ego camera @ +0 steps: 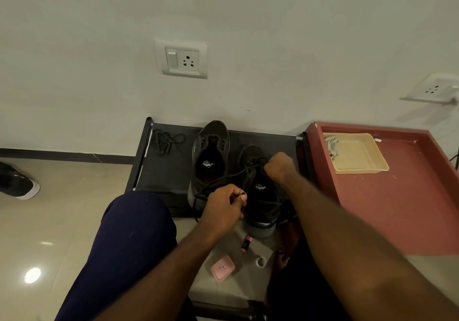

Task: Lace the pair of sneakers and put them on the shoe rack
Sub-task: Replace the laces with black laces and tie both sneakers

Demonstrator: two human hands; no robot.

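- Dark shoe (17, 181): on the floor tiles, well to the left of the shoe rack (169, 171), partly cut by the frame edge.
- Shoe rack: low black unit standing against the wall, its top shelf bearing both sneakers.
- Loose lace (165, 142): black, bunched in the rack's back left corner, apart from both sneakers.
- Wall socket (182, 59): on the wall above the rack.
- Left sneaker (211, 157): dark, on the middle of the rack top, toe to the wall, no lace seen in its eyelets.
- Left hand (223, 204): at the rack's front edge, fingers curled, thumb and forefinger pinching the tip of the lace (231, 174).
- Lace: black, runs taut from that pinch up across to the front of the right sneaker (260, 191).
- Pink case (222, 268), pink tube (246, 243), tape ring (260, 262): on the floor in front of the rack, below the hands.
- Right sneaker: just right of the left one, toe to the wall, heel overhanging the rack's front edge.
- Right hand (278, 165): over that sneaker's eyelets, fingers curled down round the lace; fingertips hidden behind the knuckles.
- Red table (397, 196): touching the rack's right side, carrying a beige tray (357, 154).
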